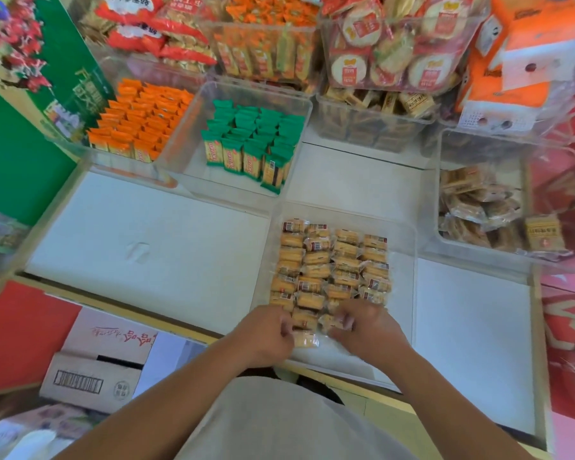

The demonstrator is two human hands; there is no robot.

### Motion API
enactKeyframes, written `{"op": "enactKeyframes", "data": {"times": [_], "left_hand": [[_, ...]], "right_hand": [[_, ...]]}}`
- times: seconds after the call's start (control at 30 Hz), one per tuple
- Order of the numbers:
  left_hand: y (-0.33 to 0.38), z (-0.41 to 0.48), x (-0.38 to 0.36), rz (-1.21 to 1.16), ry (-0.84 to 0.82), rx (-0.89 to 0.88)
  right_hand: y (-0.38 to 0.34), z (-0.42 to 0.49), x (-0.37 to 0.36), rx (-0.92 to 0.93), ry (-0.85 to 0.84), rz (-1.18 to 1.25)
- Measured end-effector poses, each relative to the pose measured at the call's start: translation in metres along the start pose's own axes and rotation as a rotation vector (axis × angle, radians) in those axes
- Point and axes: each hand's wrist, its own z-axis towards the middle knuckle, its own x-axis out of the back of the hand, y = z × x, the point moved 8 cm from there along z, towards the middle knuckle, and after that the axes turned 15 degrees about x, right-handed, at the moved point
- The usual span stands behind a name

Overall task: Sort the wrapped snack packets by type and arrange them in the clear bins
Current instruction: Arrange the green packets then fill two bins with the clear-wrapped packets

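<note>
Sorting well advanced: orange packets (140,121) and green packets (253,141) ranked in rear bins; left hand (266,336) and right hand (365,330), fingers curled, pinch tan packets (329,267) at the near bin's (407,293) front row; loose packets (478,207) apparently remain.

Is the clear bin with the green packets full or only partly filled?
Partly filled: green packets stand in rows, but the clear bin shows bare floor at their left and front.

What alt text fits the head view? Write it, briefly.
Left hand and right hand work at the near row of clear-wrapped biscuit packets in a clear bin. Behind stand bins of green packets and orange packets; brown packets fill one at right.
</note>
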Motion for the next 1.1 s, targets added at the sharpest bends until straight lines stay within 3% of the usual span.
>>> {"op": "enactKeyframes", "data": {"times": [0.2, 0.33, 0.5, 0.67, 0.77, 0.87, 0.97, 1.1], "left_hand": [[-0.01, -0.007, 0.031, 0.008, 0.149, 0.023], [-0.016, -0.012, 0.044, 0.007, 0.273, 0.034], [-0.027, -0.012, 0.046, -0.065, 0.266, -0.007], [-0.051, -0.019, 0.065, -0.227, 0.382, -0.077], [-0.07, -0.019, 0.066, -0.218, 0.356, -0.049], [-0.074, -0.02, 0.065, -0.199, 0.35, -0.051], [-0.058, -0.027, 0.06, -0.212, 0.319, -0.133], [-0.028, -0.021, 0.021, -0.128, 0.11, -0.177]], "right_hand": [[-0.059, 0.022, -0.044, 0.198, -0.206, 0.175], [-0.074, 0.031, -0.052, 0.143, -0.311, 0.441], [-0.065, 0.046, -0.06, 0.047, -0.125, 0.217], [-0.07, 0.052, -0.073, 0.104, -0.109, -0.147], [-0.073, 0.056, -0.073, 0.07, -0.104, -0.328], [-0.067, 0.058, -0.064, -0.008, -0.045, -0.277], [-0.06, 0.046, -0.033, -0.069, 0.075, -0.033], [-0.025, 0.005, 0.014, -0.165, 0.183, 0.198]]}}
